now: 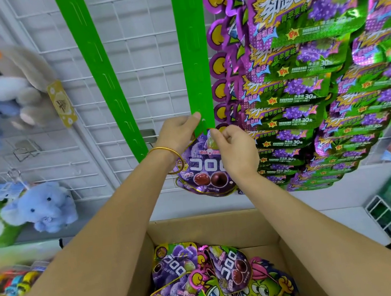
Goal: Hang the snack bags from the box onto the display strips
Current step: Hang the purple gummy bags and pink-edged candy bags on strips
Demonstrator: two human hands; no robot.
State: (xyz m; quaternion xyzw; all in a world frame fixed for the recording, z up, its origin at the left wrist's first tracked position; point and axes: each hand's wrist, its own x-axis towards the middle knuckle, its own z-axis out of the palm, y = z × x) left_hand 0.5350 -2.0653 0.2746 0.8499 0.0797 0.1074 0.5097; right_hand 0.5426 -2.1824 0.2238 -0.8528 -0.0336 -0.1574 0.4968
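Head view, bottom centre: open cardboard box (227, 229), glossy pouches (177, 272) loose inside. Mid-frame: my right hand (235, 149) pinches top of purple snack bag (205, 169), hiding its right edge. My left hand (177, 132) pinches lower end of flat green display strip (195, 59). Behind: white wire grid (141, 29), foil bags (306, 80) right, plush toys (41, 206) left.

A purple gummy bag (204, 169) is held upright at the lower end of the right-hand green display strip (195, 59); more bags (179, 287) are piled in the open cardboard box (214, 231) below.
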